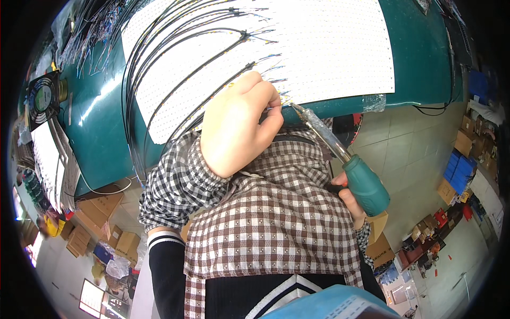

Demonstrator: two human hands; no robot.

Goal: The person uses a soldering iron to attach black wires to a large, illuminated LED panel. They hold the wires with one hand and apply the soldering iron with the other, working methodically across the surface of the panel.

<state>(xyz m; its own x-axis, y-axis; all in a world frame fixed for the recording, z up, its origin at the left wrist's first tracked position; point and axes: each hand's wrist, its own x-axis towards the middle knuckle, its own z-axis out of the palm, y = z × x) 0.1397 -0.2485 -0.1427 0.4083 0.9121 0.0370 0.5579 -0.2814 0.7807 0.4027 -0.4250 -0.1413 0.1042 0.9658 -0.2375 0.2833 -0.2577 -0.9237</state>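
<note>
Over the near edge of a white dotted board (334, 48), my left hand (239, 122) is closed, thumb and forefinger pinching a thin wire (285, 101) at the end of a black cable. My right hand (351, 198) grips a soldering iron (365, 183) by its green handle. The iron's metal tip points up and left, close to the wire ends by my left fingertips; whether it touches them I cannot tell. Several black cables (199, 80) arc across the board, their stripped coloured ends lined up along its middle. My left hand hides part of the nearest cables.
The board lies on a green table mat (101, 117). A small black fan (43, 97) and a stack of white strips (50, 159) are at the left. A wire bundle (95, 32) lies far left. Cardboard boxes (101, 212) stand on the floor, and clear tape (374, 102) is at the table edge.
</note>
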